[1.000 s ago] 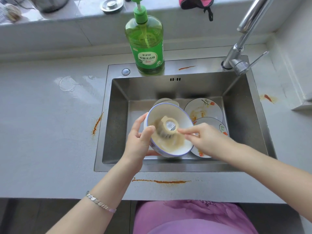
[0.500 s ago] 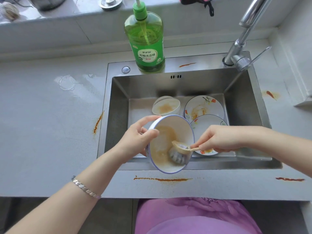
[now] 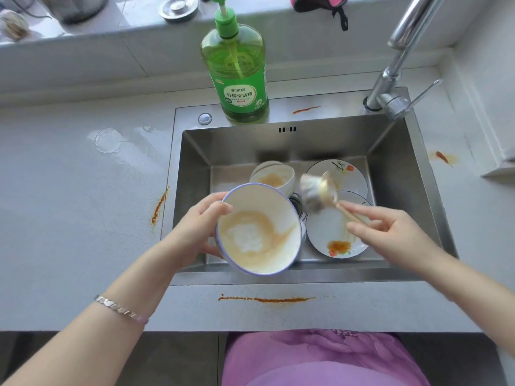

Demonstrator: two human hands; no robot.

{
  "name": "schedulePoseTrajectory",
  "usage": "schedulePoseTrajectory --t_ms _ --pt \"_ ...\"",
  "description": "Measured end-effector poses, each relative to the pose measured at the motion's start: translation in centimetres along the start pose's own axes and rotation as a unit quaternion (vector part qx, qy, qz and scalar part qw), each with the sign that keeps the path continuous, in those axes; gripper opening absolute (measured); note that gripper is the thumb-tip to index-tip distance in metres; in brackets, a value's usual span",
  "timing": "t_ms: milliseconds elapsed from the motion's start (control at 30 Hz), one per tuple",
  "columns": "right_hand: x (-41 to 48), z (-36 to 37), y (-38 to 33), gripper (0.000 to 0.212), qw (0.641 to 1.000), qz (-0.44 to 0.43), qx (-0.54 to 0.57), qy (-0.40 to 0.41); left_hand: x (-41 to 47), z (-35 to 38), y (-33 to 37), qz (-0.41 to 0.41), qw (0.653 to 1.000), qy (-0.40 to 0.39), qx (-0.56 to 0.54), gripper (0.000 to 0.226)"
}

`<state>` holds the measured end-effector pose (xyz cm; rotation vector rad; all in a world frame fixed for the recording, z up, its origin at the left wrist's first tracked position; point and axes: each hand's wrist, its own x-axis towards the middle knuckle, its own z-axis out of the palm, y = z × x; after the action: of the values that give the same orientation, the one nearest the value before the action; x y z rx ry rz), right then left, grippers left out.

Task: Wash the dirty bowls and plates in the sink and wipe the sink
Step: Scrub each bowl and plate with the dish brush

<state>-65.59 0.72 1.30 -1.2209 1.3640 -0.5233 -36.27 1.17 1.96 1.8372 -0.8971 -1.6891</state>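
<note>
Head view. Grips a blue-rimmed bowl (image 3: 259,229) in the left hand (image 3: 199,227), just left of centre, with the thumb curled over the left rim and the fingers wrapped underneath. Holds it tilted toward the camera, above the near edge of the sink (image 3: 404,176), showing a tan smear around a cleaner white patch inside.

Pinches the thin handle of a dish brush (image 3: 317,190) in the right hand (image 3: 390,235), right of centre, between thumb and bent fingertips. Carries the brush head raised and clear of the bowl, blurred, over the plates.

On the sink floor, toward the back: a second bowl (image 3: 274,175) with a brownish smear, just beside a flowered plate (image 3: 351,176). Nearer the camera: another plate (image 3: 334,229), orange stain at its near rim, overlapping the first.

On the sink's back ledge, upper centre: a green soap bottle (image 3: 237,71) with a pump. Upper right: a chrome faucet (image 3: 393,79).

Across the grey counter (image 3: 69,204): an orange streak (image 3: 267,299) along the near edge, with more stains at the left of the sink and at far right.

Wears a silver bracelet (image 3: 119,307) on the left wrist, lower left. Bottom centre: purple clothing (image 3: 320,358).
</note>
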Motion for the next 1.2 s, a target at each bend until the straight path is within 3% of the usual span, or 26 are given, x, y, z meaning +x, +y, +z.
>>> schedulePoseTrajectory --t_ms 67,133,267,433,533,633,733,900,1033,1133,1200 --pt "-0.1 1.0 -0.1 0.051 0.99 0.036 0.127 0.045 0.2 -0.4 0.3 -0.013 0.999 -0.045 -0.006 0.021" --pt "0.1 2.7 -0.2 0.064 0.978 0.075 0.196 0.015 0.4 -0.3 0.8 -0.017 0.995 -0.094 0.009 0.035" --pt "0.5 4.7 0.4 0.059 0.972 0.1 0.206 -0.042 1.0 0.6 2.2 0.006 0.989 -0.138 0.058 0.053" --pt "0.6 5.2 0.4 0.058 0.969 0.094 0.223 0.048 1.5 1.6 2.5 0.039 0.996 -0.071 0.038 0.053" --pt "0.9 5.4 0.6 0.062 0.955 0.116 0.249 0.112 0.6 3.0 0.5 0.101 0.994 0.013 -0.043 0.051" --pt "1.1 6.2 0.4 0.064 0.939 0.135 0.274 0.158 -1.1 5.9 -2.3 0.115 0.982 0.026 -0.145 0.067" --pt "1.1 7.4 -0.5 0.065 0.926 0.149 0.298 0.176 -1.8 9.2 -3.5 0.117 0.956 0.053 -0.263 0.078" --pt "0.9 8.4 -1.9 0.061 0.92 0.128 0.335 0.16 -1.4 10.0 -1.9 0.167 0.92 0.174 -0.309 0.063" --pt "0.4 4.9 -2.8 0.033 0.954 0.035 0.225 0.195 -1.3 7.1 -0.7 0.169 0.938 0.185 -0.239 0.06" --pt "-0.1 2.0 -4.5 0.03 0.998 0.001 0.058 0.038 -1.5 5.5 -0.6 0.167 0.965 0.159 -0.126 0.054" --pt "-0.2 1.7 -4.8 0.028 0.987 0.009 -0.125 -0.097 -1.4 4.9 -0.7 0.16 0.972 0.153 -0.078 0.054"
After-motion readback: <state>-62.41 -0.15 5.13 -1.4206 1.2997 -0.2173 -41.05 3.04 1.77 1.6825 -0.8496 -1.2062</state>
